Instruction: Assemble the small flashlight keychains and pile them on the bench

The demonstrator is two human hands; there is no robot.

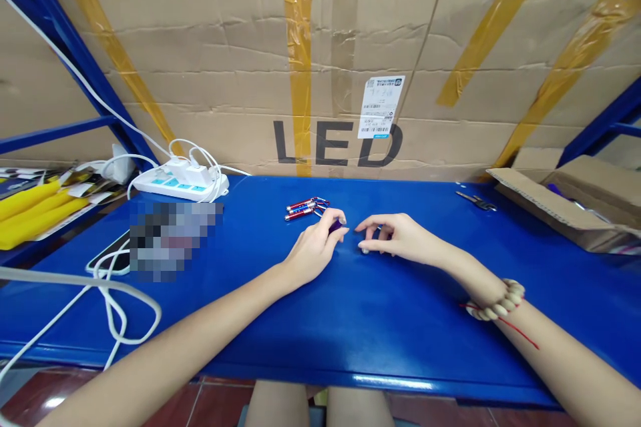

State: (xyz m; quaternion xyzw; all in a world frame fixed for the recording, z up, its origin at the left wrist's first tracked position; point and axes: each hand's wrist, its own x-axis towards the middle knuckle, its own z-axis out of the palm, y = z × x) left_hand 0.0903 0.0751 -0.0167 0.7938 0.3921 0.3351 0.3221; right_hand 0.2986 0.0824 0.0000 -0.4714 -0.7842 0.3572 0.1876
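My left hand [315, 243] is closed around a small dark purple tube [336, 225]. Most of the tube is hidden by the fingers; its kind does not show. Just to the right, my right hand [388, 235] hovers low over the blue table, thumb and forefinger apart and the other fingers curled. A tiny shiny spot lies by its thumb tip, too small to make out. Beyond my left hand lie red metal keychain penlights [300, 212], side by side, with silver ends and clips.
At the left are a white power strip [187, 181] with plugs and cables, a phone [107, 255] and yellow-handled items [35, 213]. A key [475, 201] and an open cardboard box [555, 207] are at the right. A large carton [225, 80] marked LED stands behind the blue table [350, 327].
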